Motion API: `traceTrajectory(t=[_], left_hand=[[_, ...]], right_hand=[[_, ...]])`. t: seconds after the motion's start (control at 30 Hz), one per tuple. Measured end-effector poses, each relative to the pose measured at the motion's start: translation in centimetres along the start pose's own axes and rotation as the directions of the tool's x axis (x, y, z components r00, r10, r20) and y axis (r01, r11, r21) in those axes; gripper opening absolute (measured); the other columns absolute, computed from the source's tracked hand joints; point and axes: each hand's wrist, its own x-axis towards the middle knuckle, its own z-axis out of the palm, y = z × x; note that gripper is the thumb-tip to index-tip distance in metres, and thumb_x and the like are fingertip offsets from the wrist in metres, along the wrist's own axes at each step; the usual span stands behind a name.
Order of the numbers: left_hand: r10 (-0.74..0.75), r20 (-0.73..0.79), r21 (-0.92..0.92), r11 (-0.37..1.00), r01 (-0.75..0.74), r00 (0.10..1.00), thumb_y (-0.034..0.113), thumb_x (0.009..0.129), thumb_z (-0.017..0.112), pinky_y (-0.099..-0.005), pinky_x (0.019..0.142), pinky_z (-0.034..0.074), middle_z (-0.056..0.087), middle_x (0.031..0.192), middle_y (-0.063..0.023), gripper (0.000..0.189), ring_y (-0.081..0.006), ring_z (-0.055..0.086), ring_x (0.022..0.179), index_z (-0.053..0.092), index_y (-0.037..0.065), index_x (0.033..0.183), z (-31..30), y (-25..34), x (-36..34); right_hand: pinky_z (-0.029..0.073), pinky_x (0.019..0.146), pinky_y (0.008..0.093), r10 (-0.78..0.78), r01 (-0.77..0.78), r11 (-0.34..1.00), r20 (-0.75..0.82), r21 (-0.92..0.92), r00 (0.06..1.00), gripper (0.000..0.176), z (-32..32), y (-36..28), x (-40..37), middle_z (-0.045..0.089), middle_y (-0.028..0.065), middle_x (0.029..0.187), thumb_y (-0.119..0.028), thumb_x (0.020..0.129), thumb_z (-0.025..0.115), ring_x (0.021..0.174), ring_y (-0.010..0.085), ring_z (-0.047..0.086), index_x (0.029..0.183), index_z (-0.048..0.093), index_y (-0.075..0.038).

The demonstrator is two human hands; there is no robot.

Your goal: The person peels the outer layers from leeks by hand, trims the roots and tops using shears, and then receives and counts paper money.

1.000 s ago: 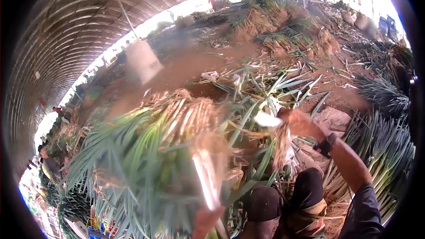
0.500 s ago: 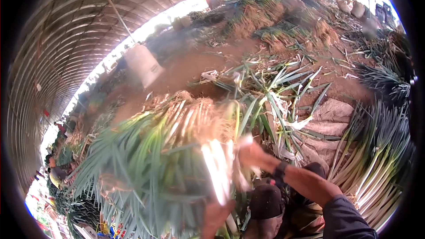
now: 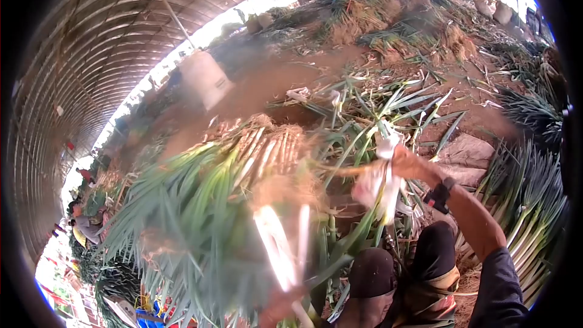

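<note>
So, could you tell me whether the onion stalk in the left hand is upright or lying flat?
Upright, leaning a little: the onion stalk rises from the left hand, root end up.

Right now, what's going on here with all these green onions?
A person works low among heaps of green onions under an arched roof. The left hand, blurred at the bottom edge, grips a white onion stalk. The right hand, a dark band on its wrist, is raised out to the side and holds pale strips of skin. A large onion pile lies at the left, another bundle at the right.
</note>
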Motion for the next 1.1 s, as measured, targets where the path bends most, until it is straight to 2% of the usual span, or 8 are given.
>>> traceTrajectory(t=[0.23, 0.27, 0.37, 0.6, 0.8, 0.87, 1.07, 1.1], left_hand=[[-0.139, 0.17, 0.041, 0.99, 0.134, 0.976, 0.031, 0.093, 0.068, -0.0432, 0.091, 0.048, 0.056, 0.142, -0.013, 0.068, -0.024, 0.063, 0.106, 0.041, 0.01, 0.152, -2.3, -2.5, 1.6], [-0.207, 0.246, 0.228, 0.962, 0.15, 0.947, 0.041, 0.096, 0.062, -0.0435, 0.097, 0.045, 0.05, 0.148, -0.0114, 0.084, -0.029, 0.061, 0.115, 0.013, 0.02, 0.161, -2.8, -2.0, 2.0], [-0.094, 0.029, 0.158, 0.983, 0.088, 0.995, 0.017, 0.083, 0.074, -0.0343, 0.098, 0.046, 0.065, 0.122, -0.0075, 0.057, -0.0204, 0.063, 0.11, 0.051, 0.007, 0.134, -0.9, -2.1, 2.7], [-0.04, 0.089, 0.204, 0.979, 0.021, 0.995, 0.012, 0.087, 0.073, -0.0357, 0.095, 0.05, 0.071, 0.113, -0.0067, 0.044, -0.0203, 0.066, 0.105, 0.062, 0.001, 0.128, 0.4, -3.5, 4.0], [0.11, 0.25, 0.124, 0.982, -0.145, 0.962, 0.033, 0.097, 0.057, -0.0449, 0.107, 0.036, 0.054, 0.135, -0.0113, 0.053, -0.0271, 0.052, 0.124, 0.047, 0.009, 0.143, 0.4, -5.4, 3.7], [0.214, 0.383, 0.009, 0.972, -0.235, 0.899, 0.039, 0.1, 0.051, -0.0492, 0.111, 0.03, 0.047, 0.143, -0.0124, 0.056, -0.03, 0.046, 0.131, 0.042, 0.012, 0.148, -1.2, -10.4, 4.6], [0.406, 0.457, -0.311, 0.907, -0.286, 0.791, 0.049, 0.1, 0.051, -0.0583, 0.12, 0.018, 0.039, 0.155, -0.0159, 0.064, -0.0369, 0.034, 0.145, 0.04, 0.014, 0.152, -5.0, -25.2, 4.8], [0.374, 0.417, -0.324, 0.913, -0.249, 0.828, 0.049, 0.097, 0.056, -0.0586, 0.12, 0.018, 0.043, 0.153, -0.0165, 0.065, -0.0374, 0.035, 0.144, 0.044, 0.011, 0.149, -5.2, -26.2, 4.2]], right_hand=[[0.05, 0.095, 0.0404, -0.105, -0.299, 0.746, 0.549, 0.595, 0.829, 0.033, 17.0, -3.7, -2.8, 0.064, 0.0059, 0.113, -0.009, 0.086, 0.071, 0.103, 0.0198, 0.061, 0.118, 0.061, -0.008], [0.049, 0.096, 0.0368, 0.003, -0.329, 0.793, 0.536, 0.513, 0.844, 0.03, 17.6, -2.3, -2.9, 0.064, 0.0063, 0.113, -0.011, 0.089, 0.067, 0.102, 0.0189, 0.06, 0.119, 0.06, -0.006], [0.048, 0.097, 0.028, 0.647, -0.471, 0.616, 0.063, -0.632, 0.76, 0.025, 21.5, -5.5, -4.7, 0.063, 0.0075, 0.111, -0.016, 0.098, 0.056, 0.094, 0.0161, 0.061, 0.119, 0.059, -0.002], [0.056, 0.081, 0.0349, -0.351, 0.298, 0.78, 0.009, -0.55, 0.936, 0.014, 19.2, 2.6, -0.6, 0.071, 0.007, 0.097, -0.015, 0.088, 0.064, 0.089, 0.0184, 0.066, 0.09, 0.073, -0.005], [0.053, 0.059, 0.0348, -0.185, -0.29, 0.002, -0.285, -0.957, 0.94, 0.015, 12.8, -2.6, 6.1, 0.069, 0.0106, 0.08, -0.018, 0.08, 0.064, 0.068, 0.0222, 0.064, 0.074, 0.065, -0.005], [0.058, 0.076, 0.0403, -0.123, -0.353, 0.385, -0.426, -0.853, 0.896, 0.026, 10.1, -4.7, 6.0, 0.073, 0.0148, 0.095, -0.026, 0.086, 0.055, 0.086, 0.0322, 0.072, 0.087, 0.074, -0.009], [0.057, 0.074, 0.0386, -0.383, -0.449, 0.344, -0.56, -0.825, 0.735, 0.024, 2.7, -8.0, 7.7, 0.072, 0.0132, 0.094, -0.026, 0.086, 0.055, 0.086, 0.0283, 0.07, 0.094, 0.069, -0.009], [0.054, 0.063, 0.0352, -0.609, -0.381, -0.31, -0.125, -0.871, 0.783, 0.015, -8.9, -3.1, 13.1, 0.067, 0.0058, 0.082, -0.022, 0.085, 0.056, 0.074, 0.0212, 0.064, 0.086, 0.065, -0.01]])
